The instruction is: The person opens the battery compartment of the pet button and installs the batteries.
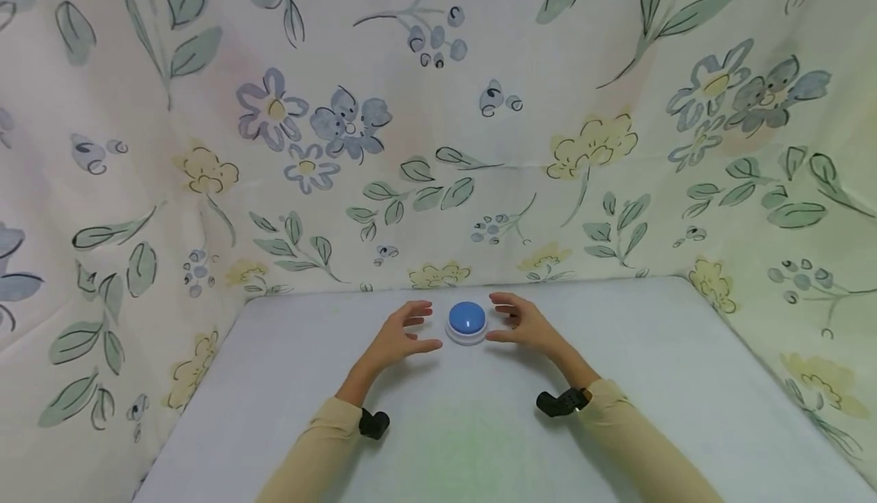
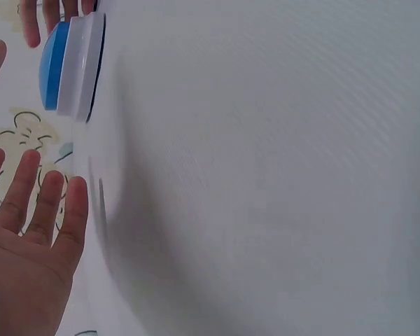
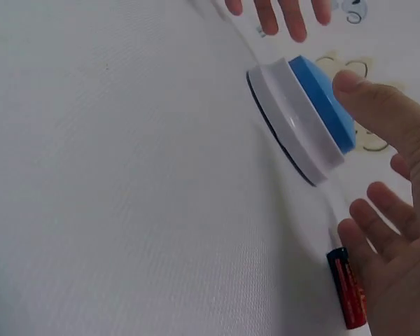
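A round push-button lamp or buzzer with a blue dome and a white base sits near the table's far edge. My left hand is at its left with fingers apart and slightly bent, holding nothing. On the other side my right hand faces it the same way, also with nothing in its grasp. In the right wrist view the white base stands between both hands, and a red and black battery-like cylinder shows beside my right fingers. That cylinder is hidden in the head view.
The white table extends toward me and to both sides. A floral-patterned cloth hangs behind it and along the left and right. Each wrist wears a black camera band, such as the right wrist camera.
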{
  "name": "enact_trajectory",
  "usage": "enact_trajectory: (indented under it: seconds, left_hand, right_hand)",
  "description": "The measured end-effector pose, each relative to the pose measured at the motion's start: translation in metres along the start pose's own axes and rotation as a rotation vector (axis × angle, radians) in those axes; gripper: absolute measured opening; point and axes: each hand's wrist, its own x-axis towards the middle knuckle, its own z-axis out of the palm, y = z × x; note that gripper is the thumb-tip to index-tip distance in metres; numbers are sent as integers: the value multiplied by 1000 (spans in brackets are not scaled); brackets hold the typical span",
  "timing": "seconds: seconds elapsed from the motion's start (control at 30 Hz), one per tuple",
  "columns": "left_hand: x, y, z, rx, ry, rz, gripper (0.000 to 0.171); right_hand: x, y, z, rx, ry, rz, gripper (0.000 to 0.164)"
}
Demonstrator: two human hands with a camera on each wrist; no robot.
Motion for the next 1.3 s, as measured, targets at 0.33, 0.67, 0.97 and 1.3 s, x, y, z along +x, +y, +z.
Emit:
enact_trajectory:
  seconds: [0.33, 0.67, 0.97, 1.3]
  left_hand:
    - [22, -2, 19, 28, -11, -23, 78]
    - [36, -9, 36, 126, 5, 1, 75]
    - [39, -7, 44, 127, 95, 51, 56]
    - [37, -2, 45, 110, 109, 7, 56]
  right_hand:
    - [12, -5, 17, 8, -22, 10, 81]
    - [16, -6, 22, -64, -23, 54, 70]
    - [19, -1, 25, -100, -11, 23, 62]
    - [21, -1, 28, -135, -9, 54, 62]
